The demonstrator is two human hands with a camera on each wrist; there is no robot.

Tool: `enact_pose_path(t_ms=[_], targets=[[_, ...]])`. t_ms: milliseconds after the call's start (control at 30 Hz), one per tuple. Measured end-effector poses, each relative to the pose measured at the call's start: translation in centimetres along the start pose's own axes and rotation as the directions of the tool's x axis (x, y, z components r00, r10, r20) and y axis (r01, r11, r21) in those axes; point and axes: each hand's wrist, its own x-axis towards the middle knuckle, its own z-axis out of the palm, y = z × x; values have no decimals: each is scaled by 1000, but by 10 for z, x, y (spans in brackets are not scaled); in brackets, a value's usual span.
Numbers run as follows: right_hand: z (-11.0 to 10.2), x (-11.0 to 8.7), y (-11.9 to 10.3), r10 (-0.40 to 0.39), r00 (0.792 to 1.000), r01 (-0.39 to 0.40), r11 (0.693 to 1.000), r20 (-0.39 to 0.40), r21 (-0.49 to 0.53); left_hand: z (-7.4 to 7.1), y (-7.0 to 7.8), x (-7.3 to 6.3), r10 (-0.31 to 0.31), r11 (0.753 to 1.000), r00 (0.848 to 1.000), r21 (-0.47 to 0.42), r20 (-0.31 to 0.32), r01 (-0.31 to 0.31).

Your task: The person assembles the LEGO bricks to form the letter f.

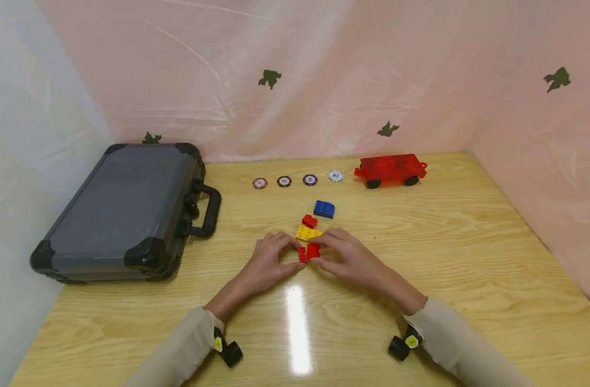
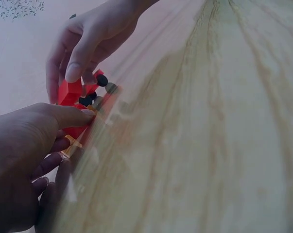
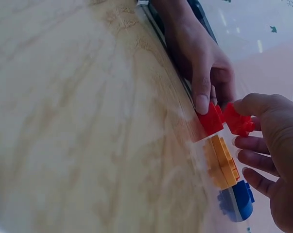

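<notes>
Between thumb and fingers, my left hand pinches a small red toy brick, its studs facing up, low at the tabletop. My right hand pinches a second red brick, which is tilted and held right beside the first, slightly higher in the left wrist view. Just beyond the fingers lies a yellow brick with studs up, partly covered by the right fingers in the head view. Behind it come another small red brick and a blue brick with one rounded end.
At the left stands a grey case with black corners, its handle turned towards the bricks. Several poker chips form a row at the back. A red wheeled toy wagon stands right of them, before the pink cloth.
</notes>
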Motion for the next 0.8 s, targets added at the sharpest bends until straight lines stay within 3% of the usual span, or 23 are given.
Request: enact_pose_path(t_ms=[367, 800], targets=[[4, 9, -6, 4, 999, -3, 1000, 46, -24, 1, -1, 0, 5, 1000, 1000, -11, -2, -5], [9, 14, -4, 37, 998, -40, 998, 53, 47, 2, -2, 0, 30, 1000, 999, 3, -18, -30]])
